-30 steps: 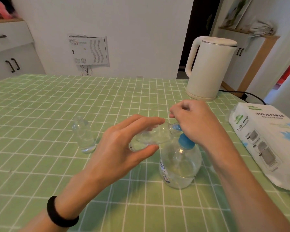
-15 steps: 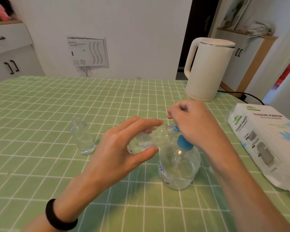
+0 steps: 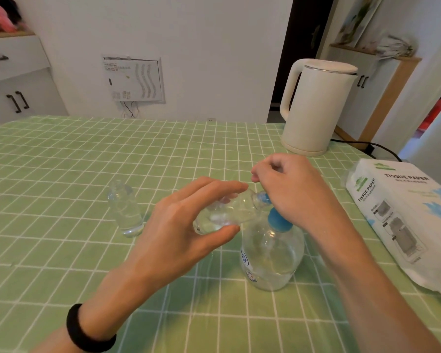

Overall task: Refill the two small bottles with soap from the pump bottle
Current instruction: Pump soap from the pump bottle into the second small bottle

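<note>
On the far left a black band circles the left wrist, low over the green checked bench. Further in stands a small clear bottle, upright on the cloth, its long axis vertical and its mouth pointing up, well apart from both hands.

The left hand comes next, raised above the bench. Its fingers and thumb are half curled, pinching a second small bottle between them. This held bottle lies nearly on its side, its long axis running left to right with a slight upward tilt, base toward the palm and neck pointing right. Its mouth meets the blue spout of the pump bottle; whether soap is passing through cannot be made out through the clear plastic.

The pump bottle stands upright on the bench, round-bodied, with a low pool of clear liquid at its bottom and a blue collar at the neck. The right hand sits closed over the pump head, fingers folded down, covering most of it.

Behind, a white kettle stands near the far edge. At the right lies a pack of tissue paper, flat on the cloth.
</note>
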Action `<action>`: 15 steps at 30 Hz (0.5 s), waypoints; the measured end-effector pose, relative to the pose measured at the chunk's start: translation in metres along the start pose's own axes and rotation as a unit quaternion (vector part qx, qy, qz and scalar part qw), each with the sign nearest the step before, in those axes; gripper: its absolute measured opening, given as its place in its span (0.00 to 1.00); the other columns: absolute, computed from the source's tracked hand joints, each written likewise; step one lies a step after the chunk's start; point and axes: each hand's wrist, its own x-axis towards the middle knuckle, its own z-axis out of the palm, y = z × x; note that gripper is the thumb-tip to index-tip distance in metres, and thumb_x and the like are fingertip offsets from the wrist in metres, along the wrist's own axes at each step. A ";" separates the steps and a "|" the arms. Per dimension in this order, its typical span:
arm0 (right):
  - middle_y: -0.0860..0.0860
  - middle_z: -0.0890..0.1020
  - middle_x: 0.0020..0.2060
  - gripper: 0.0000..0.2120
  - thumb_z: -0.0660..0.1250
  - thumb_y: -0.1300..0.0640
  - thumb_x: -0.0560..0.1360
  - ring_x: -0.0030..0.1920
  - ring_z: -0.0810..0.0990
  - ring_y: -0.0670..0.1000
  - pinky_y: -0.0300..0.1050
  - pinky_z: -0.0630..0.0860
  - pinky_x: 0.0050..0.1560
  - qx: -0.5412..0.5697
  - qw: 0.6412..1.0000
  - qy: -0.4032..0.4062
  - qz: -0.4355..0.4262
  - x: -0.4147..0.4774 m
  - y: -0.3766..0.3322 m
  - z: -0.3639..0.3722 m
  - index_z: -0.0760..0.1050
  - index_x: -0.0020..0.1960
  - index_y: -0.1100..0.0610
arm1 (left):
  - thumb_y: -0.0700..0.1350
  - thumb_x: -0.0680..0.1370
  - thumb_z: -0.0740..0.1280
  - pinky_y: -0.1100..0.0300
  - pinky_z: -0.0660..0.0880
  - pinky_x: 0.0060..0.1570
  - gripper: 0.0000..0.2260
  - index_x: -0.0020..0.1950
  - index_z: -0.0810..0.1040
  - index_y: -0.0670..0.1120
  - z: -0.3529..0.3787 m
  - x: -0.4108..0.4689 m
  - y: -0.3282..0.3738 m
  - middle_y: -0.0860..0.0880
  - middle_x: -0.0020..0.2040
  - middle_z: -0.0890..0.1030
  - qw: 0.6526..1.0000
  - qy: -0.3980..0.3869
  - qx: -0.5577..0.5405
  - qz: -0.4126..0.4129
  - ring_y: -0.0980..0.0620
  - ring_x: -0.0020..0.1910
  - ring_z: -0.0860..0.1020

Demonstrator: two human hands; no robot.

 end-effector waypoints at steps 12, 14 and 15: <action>0.48 0.85 0.36 0.14 0.62 0.48 0.79 0.38 0.82 0.51 0.45 0.77 0.40 0.013 1.000 -0.018 0.014 0.000 0.000 -0.006 0.83 0.48 0.56 | 0.48 0.75 0.78 0.56 0.80 0.57 0.24 0.71 0.79 0.53 0.002 -0.001 0.003 0.56 0.58 0.84 1.000 0.002 -0.009 -0.003 0.55 0.58 0.83; 0.48 0.86 0.39 0.14 0.63 0.48 0.79 0.43 0.83 0.51 0.44 0.78 0.43 0.013 1.000 -0.017 0.010 -0.001 -0.002 -0.007 0.83 0.47 0.55 | 0.48 0.75 0.78 0.58 0.79 0.57 0.24 0.70 0.80 0.52 0.000 0.000 0.005 0.56 0.57 0.83 1.000 0.001 0.001 0.002 0.57 0.57 0.83; 0.47 0.86 0.37 0.13 0.63 0.48 0.79 0.41 0.83 0.50 0.45 0.77 0.41 0.014 1.000 -0.019 0.008 -0.001 -0.002 -0.007 0.83 0.47 0.54 | 0.48 0.75 0.77 0.58 0.79 0.57 0.23 0.70 0.80 0.52 -0.002 0.001 0.005 0.57 0.58 0.83 1.000 -0.001 0.004 0.001 0.57 0.58 0.83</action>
